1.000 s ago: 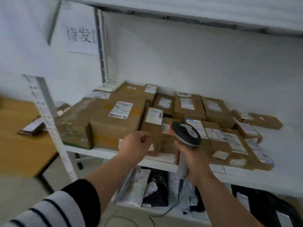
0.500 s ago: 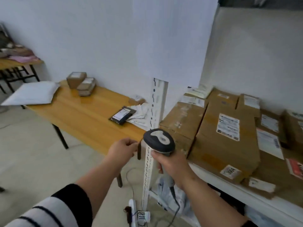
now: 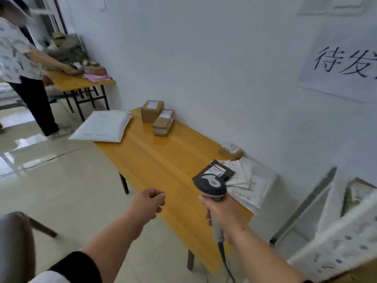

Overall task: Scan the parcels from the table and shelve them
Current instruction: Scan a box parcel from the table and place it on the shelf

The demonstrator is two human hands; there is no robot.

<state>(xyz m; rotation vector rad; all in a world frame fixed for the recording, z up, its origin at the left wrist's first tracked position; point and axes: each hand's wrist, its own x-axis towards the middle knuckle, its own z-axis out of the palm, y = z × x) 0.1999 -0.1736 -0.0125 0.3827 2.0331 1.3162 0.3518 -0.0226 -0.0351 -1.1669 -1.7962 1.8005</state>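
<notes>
My right hand [image 3: 225, 216] grips the handle of a grey barcode scanner [image 3: 211, 185], its head raised over the near end of the orange table [image 3: 163, 160]. My left hand [image 3: 150, 203] hovers beside the table's front edge, fingers curled, holding nothing. On the table lie a large white padded mailer [image 3: 102, 128] at the far left corner, a brown carton [image 3: 152, 111] with a stack of flat brown parcels [image 3: 164, 124] beside it, a small brown box [image 3: 231, 151] by the wall, a black pouch [image 3: 221, 170] and white envelopes [image 3: 251, 184].
A white shelf upright [image 3: 304, 205] and shelf edge [image 3: 342, 237] stand at the right. Another person [image 3: 18, 64] works at a second orange table [image 3: 79, 80] at the far left. A dark stool [image 3: 18, 237] is at the lower left. Glossy tiled floor lies in front.
The view has swung left from the shelf of cartons to the table. Both hands came along, the right still holding the scanner, the left still curled and holding nothing.
</notes>
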